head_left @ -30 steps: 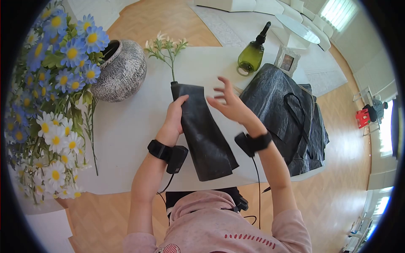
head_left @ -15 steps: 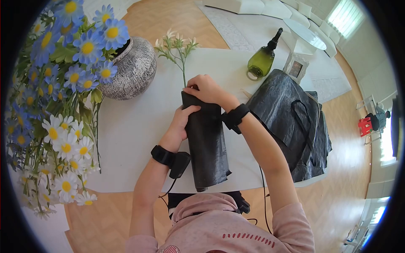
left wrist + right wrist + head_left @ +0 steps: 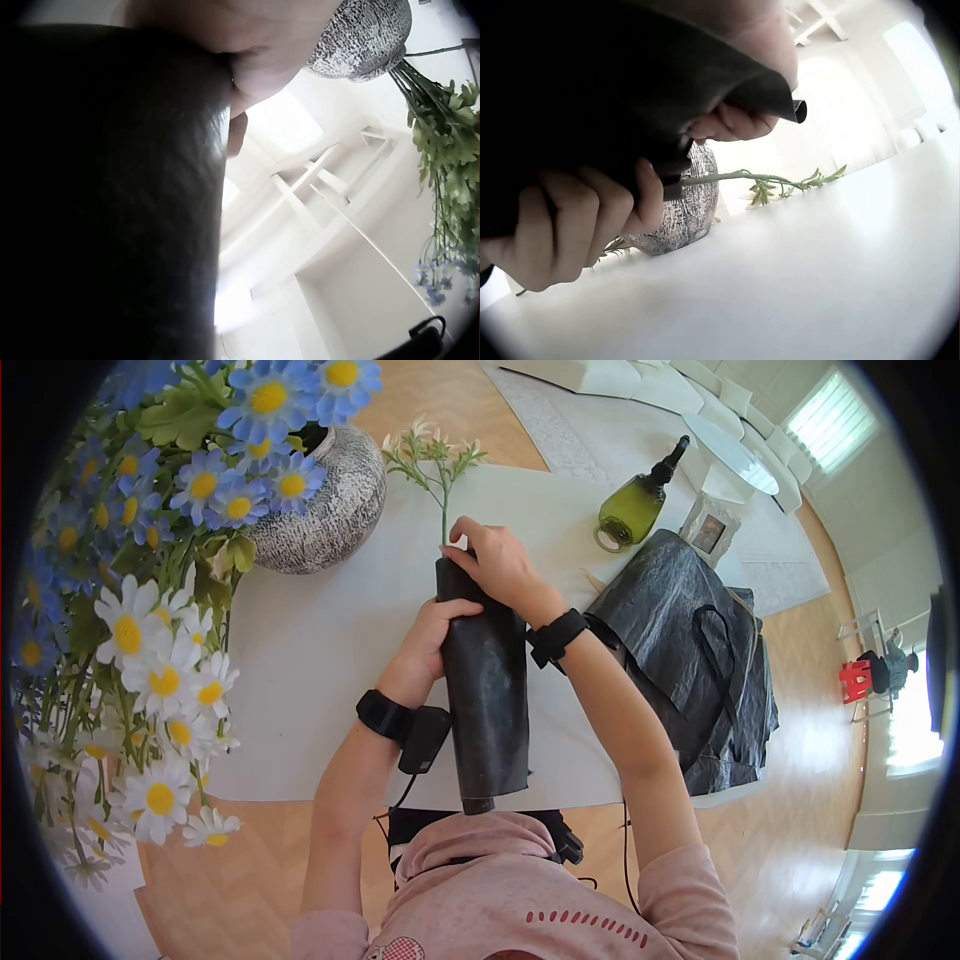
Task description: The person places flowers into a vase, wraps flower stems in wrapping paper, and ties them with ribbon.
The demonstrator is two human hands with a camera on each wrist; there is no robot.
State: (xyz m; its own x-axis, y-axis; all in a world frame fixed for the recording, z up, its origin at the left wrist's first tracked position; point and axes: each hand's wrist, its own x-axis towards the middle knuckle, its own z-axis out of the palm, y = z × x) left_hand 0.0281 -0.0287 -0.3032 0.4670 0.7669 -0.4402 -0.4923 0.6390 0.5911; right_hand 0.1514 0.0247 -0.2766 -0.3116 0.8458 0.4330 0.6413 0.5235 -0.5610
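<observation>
A black sheet [image 3: 487, 700] is wrapped into a long roll in front of the person's body, with a green stem bearing pale blossoms [image 3: 436, 455] sticking out of its upper end. The left hand [image 3: 432, 638] grips the roll's left side, thumb across the front. At the top end the right hand [image 3: 498, 565] pinches the sheet's edge beside the stem. In the right wrist view, curled fingers [image 3: 562, 221] hold the dark sheet, and the stem [image 3: 720, 176] comes out of its folds. The dark roll [image 3: 150, 195] fills much of the left wrist view.
Blue and white daisies [image 3: 160, 680] crowd the left side, beside a mottled grey vase [image 3: 335, 510]. Across the white table [image 3: 310, 710] stand a green glass bottle [image 3: 632, 512] and a small picture frame [image 3: 710, 530]. More black sheeting with a strap [image 3: 690, 660] lies at the right.
The right hand has come from the right onto the roll's top and now pinches there. The sheet, flared at its lower end before, is wrapped narrower. The head view has shifted slightly.
</observation>
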